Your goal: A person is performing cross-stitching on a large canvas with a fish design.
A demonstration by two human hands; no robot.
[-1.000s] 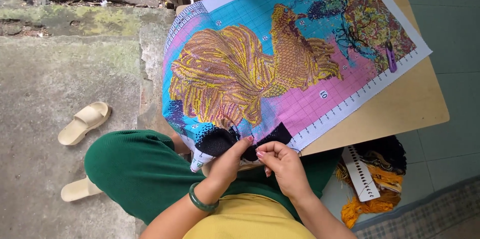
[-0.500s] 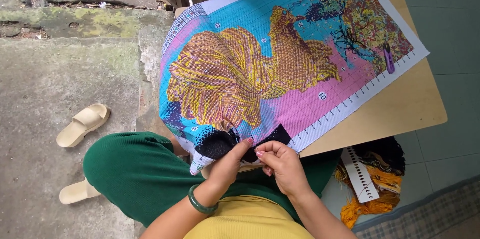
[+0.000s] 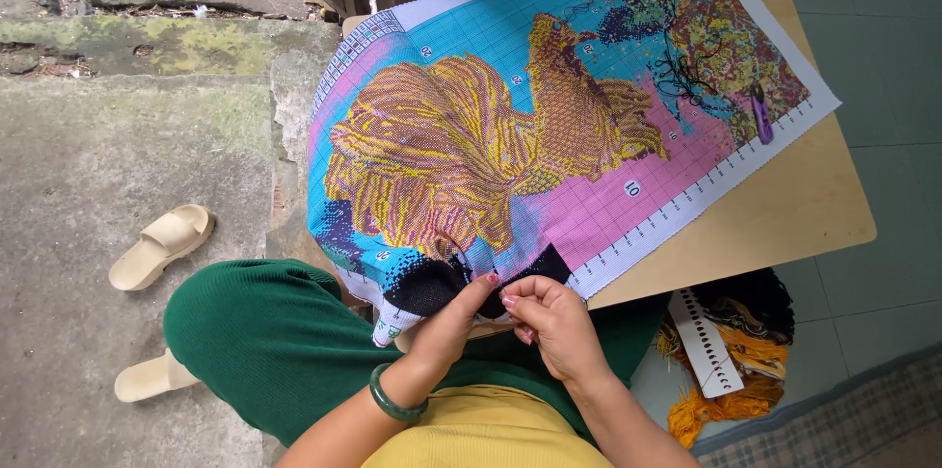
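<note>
A large cross-stitch canvas [image 3: 549, 125] with a golden fish on pink and turquoise lies over a small wooden table [image 3: 795, 213] and hangs down onto my lap. My left hand [image 3: 453, 321], with a green bangle on the wrist, pinches the canvas's near edge at a black stitched patch [image 3: 432, 282]. My right hand [image 3: 554, 321] has its fingers closed at that same edge, touching the left hand's fingertips. Whether it holds a needle or thread is too small to tell. A purple clip [image 3: 761, 115] sits on the canvas's far right part.
A card with bundles of orange, yellow and black thread [image 3: 731, 350] lies on the floor at the right below the table. Two beige slippers [image 3: 162, 247] rest on the concrete at the left. Bags and a wooden frame stand behind the table.
Both hands stay at the canvas's near edge with only slight finger movement. The view has shifted a little.
</note>
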